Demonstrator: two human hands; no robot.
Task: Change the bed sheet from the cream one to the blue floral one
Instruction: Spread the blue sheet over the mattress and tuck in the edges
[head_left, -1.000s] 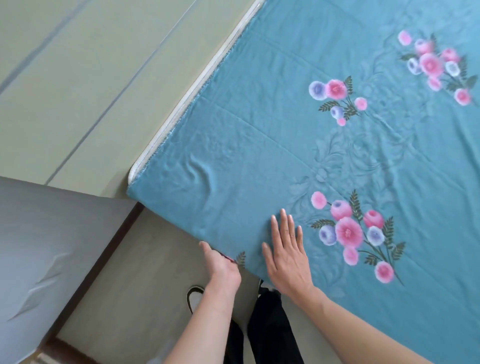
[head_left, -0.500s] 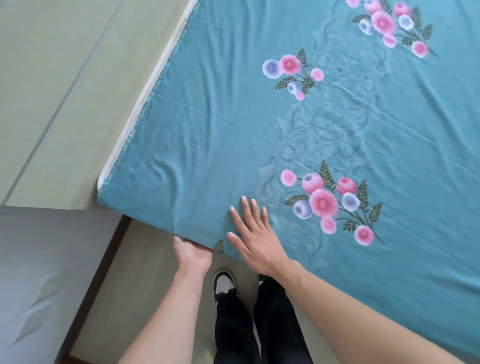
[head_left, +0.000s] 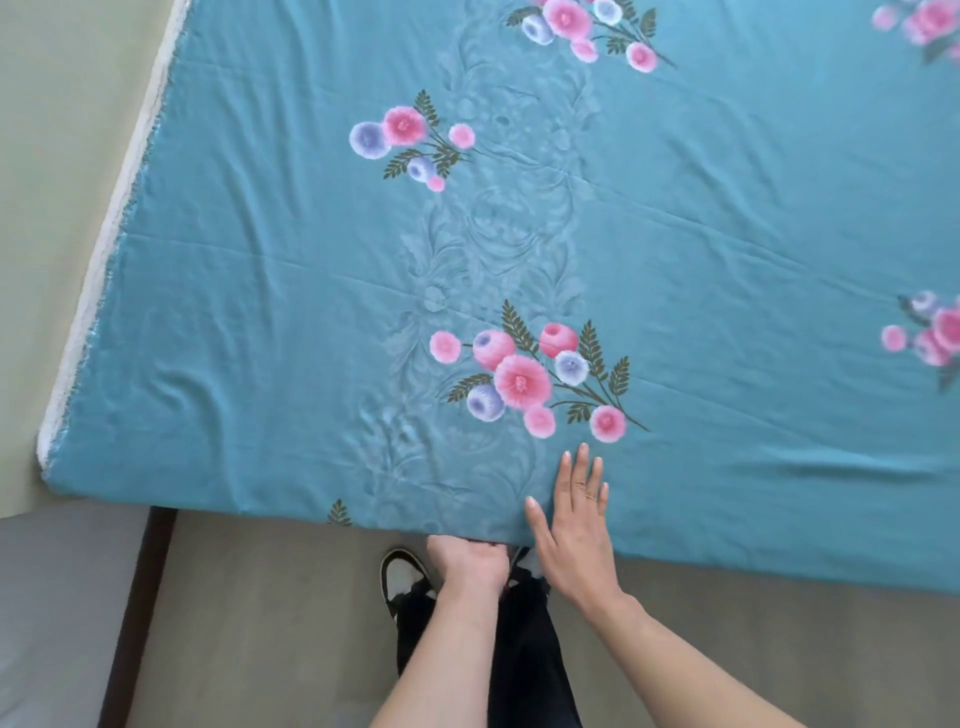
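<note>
— What's the left hand doing?
— It grips the near edge of the blue sheet, fingers curled under it.
— And the right hand?
— It lies flat on the sheet just beside, fingers straight, holding nothing.
— Where's the sheet?
— Spread over the bed, flowers up. A white mattress edge shows along its left side. There's no container in sight.
</note>
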